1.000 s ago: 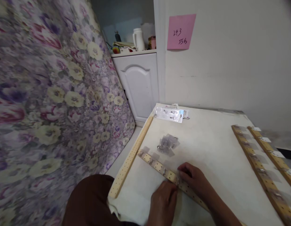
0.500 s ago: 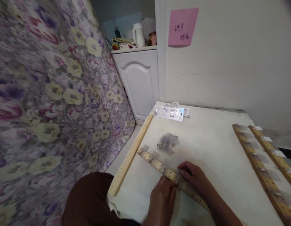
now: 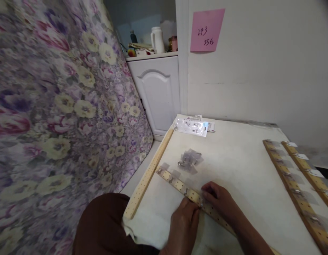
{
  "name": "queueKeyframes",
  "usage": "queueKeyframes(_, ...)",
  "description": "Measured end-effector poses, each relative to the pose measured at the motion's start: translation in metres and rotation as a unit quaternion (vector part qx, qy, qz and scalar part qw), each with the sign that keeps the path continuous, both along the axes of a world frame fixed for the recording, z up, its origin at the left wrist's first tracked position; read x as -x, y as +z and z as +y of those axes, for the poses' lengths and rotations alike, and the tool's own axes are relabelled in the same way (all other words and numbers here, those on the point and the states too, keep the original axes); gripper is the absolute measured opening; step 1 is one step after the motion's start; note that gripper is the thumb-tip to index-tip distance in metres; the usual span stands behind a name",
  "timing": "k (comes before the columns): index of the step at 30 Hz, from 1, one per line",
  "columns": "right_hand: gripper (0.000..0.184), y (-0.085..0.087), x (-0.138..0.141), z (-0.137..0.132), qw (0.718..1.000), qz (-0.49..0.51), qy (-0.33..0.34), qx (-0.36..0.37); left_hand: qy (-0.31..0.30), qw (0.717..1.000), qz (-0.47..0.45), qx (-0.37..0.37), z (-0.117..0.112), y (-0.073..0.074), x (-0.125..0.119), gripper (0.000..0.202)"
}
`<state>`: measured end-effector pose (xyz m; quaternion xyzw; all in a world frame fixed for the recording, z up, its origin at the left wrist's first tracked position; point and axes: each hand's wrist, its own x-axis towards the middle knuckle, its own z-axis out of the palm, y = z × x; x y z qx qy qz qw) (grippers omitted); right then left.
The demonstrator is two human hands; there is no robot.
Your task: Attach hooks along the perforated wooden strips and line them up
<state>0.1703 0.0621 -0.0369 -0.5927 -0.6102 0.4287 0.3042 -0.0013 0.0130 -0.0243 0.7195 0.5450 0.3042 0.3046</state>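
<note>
A narrow, pale wooden strip with holes (image 3: 178,183) lies slantwise on the table, with small metal clips and clear plastic pieces fixed along it. My left hand (image 3: 183,220) is closed at its near edge, fingers curled against the strip beside a shiny metal clip (image 3: 201,205). Across the strip, my right hand (image 3: 220,199) has its fingers bent together next to the same clip; what lies between them is hidden. Beyond the hands sits a loose pile of small clear packets with metal pieces (image 3: 189,160).
A long perforated strip (image 3: 146,180) runs along the table's left edge. Two fitted wooden strips (image 3: 292,186) lie at the right. Clear blister packaging (image 3: 191,127) rests at the back of the white-covered table (image 3: 232,152). A floral curtain (image 3: 73,106) hangs left.
Both hands keep nearly the same place at the strip, with only slight finger movement. The whole view has shifted a little.
</note>
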Motion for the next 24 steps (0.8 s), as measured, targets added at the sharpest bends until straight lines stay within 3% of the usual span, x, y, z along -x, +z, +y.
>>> queueKeyframes(12,0.014,0.001,0.0011,-0.0006,1.0,0.006,-0.007,-0.005,-0.008,1.0,0.011,-0.006,-0.0005,-0.0046,-0.0001,0.017)
queueKeyframes(24,0.016,0.0027,0.0008,-0.0016,1.0,-0.014,0.0,-0.006,-0.009,1.0,0.018,-0.009,-0.0009,0.0023,-0.001,0.017)
